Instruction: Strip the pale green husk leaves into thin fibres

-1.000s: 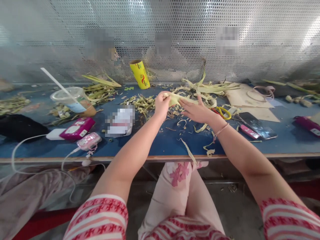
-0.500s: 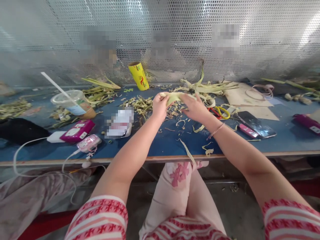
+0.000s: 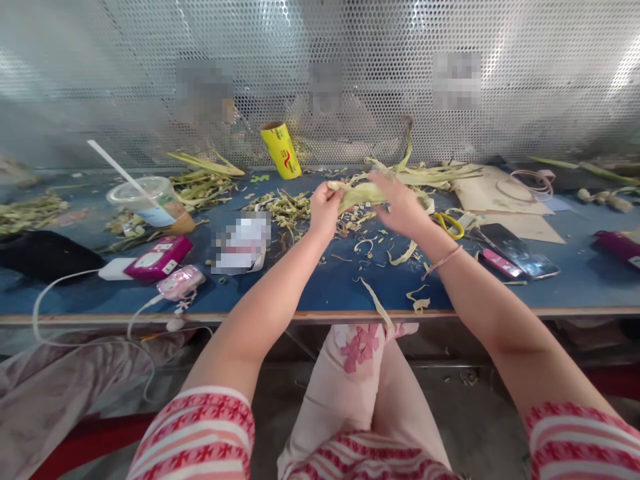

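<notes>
My left hand [image 3: 325, 208] is closed, thumb and fingers pinching one end of a pale green, flat dried leaf strip [image 3: 361, 195] that resembles a husk. The strip stretches rightward above the blue table. My right hand [image 3: 401, 205] is at the strip's other end, its fingers stretched out, apart and somewhat blurred; whether they touch the strip is hard to see. Below both hands lie small leaf scraps [image 3: 367, 245]. A heap of chopped plant bits [image 3: 280, 207] is to the left of my left hand. Longer leaves [image 3: 425, 175] lie behind my right hand.
Yellow looped handles [image 3: 453, 227] sit beside my right wrist, near a phone [image 3: 520, 250] and brown card sheets [image 3: 495, 190]. A yellow tube [image 3: 280, 151] stands at the perforated metal wall. Leftward are a lidded cup [image 3: 150, 200] with straw, a purple power bank [image 3: 160, 258] and cables.
My right hand has moved slightly up and right along the strip, its fingers spreading, and more of the strip shows. My left hand keeps its pinch. The view has shifted slightly.
</notes>
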The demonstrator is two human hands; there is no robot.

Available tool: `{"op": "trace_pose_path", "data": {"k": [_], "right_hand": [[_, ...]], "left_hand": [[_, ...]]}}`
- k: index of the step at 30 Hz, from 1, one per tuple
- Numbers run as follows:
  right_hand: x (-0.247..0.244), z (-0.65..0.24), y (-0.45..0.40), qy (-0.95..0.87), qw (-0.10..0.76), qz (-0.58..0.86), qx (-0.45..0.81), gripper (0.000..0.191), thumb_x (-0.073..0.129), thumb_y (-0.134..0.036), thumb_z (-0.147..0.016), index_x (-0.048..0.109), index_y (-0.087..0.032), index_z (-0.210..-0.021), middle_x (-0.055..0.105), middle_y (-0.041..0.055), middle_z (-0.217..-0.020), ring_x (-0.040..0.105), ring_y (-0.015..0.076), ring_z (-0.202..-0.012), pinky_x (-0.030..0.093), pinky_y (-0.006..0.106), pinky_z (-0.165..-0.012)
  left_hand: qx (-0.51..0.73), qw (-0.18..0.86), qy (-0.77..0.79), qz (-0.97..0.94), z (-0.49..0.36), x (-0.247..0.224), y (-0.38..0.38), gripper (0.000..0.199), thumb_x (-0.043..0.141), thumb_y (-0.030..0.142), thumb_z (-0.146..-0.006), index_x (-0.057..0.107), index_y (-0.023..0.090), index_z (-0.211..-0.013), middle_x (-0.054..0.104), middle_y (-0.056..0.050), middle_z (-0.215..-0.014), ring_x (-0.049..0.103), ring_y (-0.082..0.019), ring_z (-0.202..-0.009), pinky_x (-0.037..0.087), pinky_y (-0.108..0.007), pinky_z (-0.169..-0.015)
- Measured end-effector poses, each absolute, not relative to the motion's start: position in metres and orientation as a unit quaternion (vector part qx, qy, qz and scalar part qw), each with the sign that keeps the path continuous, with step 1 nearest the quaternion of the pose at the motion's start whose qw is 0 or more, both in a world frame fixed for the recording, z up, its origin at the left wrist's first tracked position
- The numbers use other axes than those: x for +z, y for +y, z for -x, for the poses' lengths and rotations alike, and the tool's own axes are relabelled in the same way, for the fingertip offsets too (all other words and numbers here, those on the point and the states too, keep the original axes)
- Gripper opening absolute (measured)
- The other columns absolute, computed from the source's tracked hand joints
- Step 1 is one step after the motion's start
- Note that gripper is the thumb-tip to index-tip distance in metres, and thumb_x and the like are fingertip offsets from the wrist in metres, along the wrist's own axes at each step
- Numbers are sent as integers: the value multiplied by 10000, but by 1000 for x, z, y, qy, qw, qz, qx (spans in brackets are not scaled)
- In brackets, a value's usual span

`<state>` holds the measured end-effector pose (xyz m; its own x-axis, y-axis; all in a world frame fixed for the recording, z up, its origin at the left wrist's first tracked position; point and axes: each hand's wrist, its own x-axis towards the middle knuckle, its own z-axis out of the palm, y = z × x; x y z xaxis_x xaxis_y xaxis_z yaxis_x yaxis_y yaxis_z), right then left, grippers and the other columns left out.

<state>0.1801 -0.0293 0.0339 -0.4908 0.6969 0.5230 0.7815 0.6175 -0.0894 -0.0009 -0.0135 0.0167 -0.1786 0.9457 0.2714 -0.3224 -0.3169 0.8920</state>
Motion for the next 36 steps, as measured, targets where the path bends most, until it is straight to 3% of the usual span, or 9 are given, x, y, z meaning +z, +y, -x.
{"op": "trace_pose_path", "data": {"k": [4,7,10,14,19,23,30,33,36], "right_hand": [[28,-174,-29,-835,297,451,-101,529,515,-316,-918,529,-203,-1434,604,113,-1426,481,330,-1403,207,628,-1232],[29,-169,-34,-808,339,473,-95,340,486,-324,-947,682,-206,-1198,723,116,-1204,620,319,-1214,346,589,-1154],[35,-170,-35,-771,411,485,-42,296,454,-344,-967,709,-200,-1014,744,95,-994,677,267,-984,511,434,-941],[42,-181,-26,-704,511,488,74,328,455,-430,-971,661,-195,-870,651,35,-756,626,187,-764,513,325,-739],[38,-184,-13,-664,551,467,197,255,520,-411,-922,650,-194,-895,670,21,-783,626,171,-755,519,300,-679],[27,-171,-14,-643,545,473,255,175,496,-326,-915,607,-211,-988,709,26,-819,651,182,-727,538,315,-660],[20,-161,-14,-635,551,415,347,109,564,-220,-821,522,-220,-921,670,-10,-779,627,149,-704,513,287,-688],[20,-163,-13,-632,572,392,347,121,611,-278,-819,525,-215,-875,641,-20,-769,582,121,-703,477,255,-681],[18,-163,-14,-635,568,388,351,240,640,-424,-835,533,-209,-831,565,-36,-697,497,99,-636,415,229,-601]], "left_hand": [[679,490,348,-421,0,21,-17,79,621,155,-856,622,233,-843,739,-2,-906,716,-142,-899,590,-272,-797],[663,520,343,-415,1,25,-20,65,648,210,-857,646,240,-915,735,-3,-896,725,-147,-902,594,-280,-808],[654,543,317,-420,4,30,-23,271,642,423,-881,655,245,-1085,742,-33,-964,731,-180,-954,597,-285,-794],[662,540,290,-432,5,29,-22,500,642,590,-842,615,265,-1220,708,-63,-1167,709,-199,-1039,583,-292,-838],[562,526,318,-553,-5,16,-21,406,813,495,-719,670,220,-982,720,-53,-1076,684,-208,-1027,574,-320,-843],[549,534,337,-548,-13,13,-24,380,843,398,-696,640,200,-948,738,-62,-1000,704,-231,-985,589,-357,-835],[583,486,368,-538,-11,12,-22,148,721,249,-812,658,174,-923,747,-41,-832,724,-194,-799,600,-302,-687],[590,462,379,-543,-9,11,-19,128,672,291,-863,669,163,-856,714,-28,-734,693,-159,-695,589,-280,-647],[601,446,392,-535,-8,10,-17,232,622,334,-903,658,161,-751,665,-22,-658,645,-135,-600,578,-279,-615]]}}
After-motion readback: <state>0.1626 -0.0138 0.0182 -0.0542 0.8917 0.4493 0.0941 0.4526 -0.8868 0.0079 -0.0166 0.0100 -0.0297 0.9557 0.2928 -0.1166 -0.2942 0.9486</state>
